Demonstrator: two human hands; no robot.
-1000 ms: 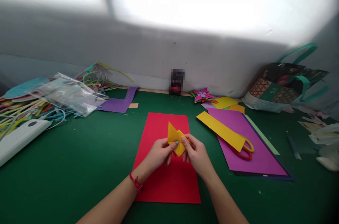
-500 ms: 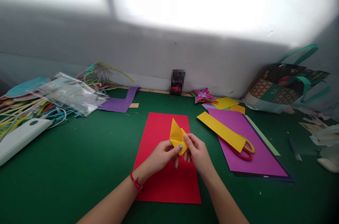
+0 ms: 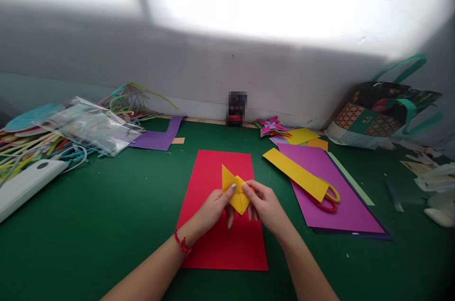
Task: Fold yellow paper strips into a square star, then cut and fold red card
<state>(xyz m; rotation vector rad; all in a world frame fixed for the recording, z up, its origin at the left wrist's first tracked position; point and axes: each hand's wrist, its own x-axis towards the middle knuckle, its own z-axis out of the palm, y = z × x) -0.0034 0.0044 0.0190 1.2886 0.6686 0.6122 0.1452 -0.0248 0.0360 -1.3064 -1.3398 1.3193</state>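
Between my two hands is a piece of folded yellow paper (image 3: 239, 202), held above a red sheet (image 3: 223, 161). One pointed flap of it stands up on the left, and its lower end comes to a point toward me. My left hand (image 3: 217, 204) pinches the left side, the thumb lying on the front face. Gripping the right edge is my right hand (image 3: 262, 199), its thumb on the front and fingers behind. The fingertips behind the paper are partly hidden.
To the right, a yellow strip (image 3: 296, 175) and red-and-yellow scissors (image 3: 332, 204) lie on a purple sheet (image 3: 341, 196). Folded paper stars (image 3: 272, 126) sit near the wall. Left are a plastic bag (image 3: 106, 125), a white power strip (image 3: 31, 187) and purple paper (image 3: 152, 140). A gift bag (image 3: 377, 116) stands far right.
The folded paper has turned slightly, its lower point now facing me more plainly. My left thumb has shifted up and left across its front. The view has moved a little.
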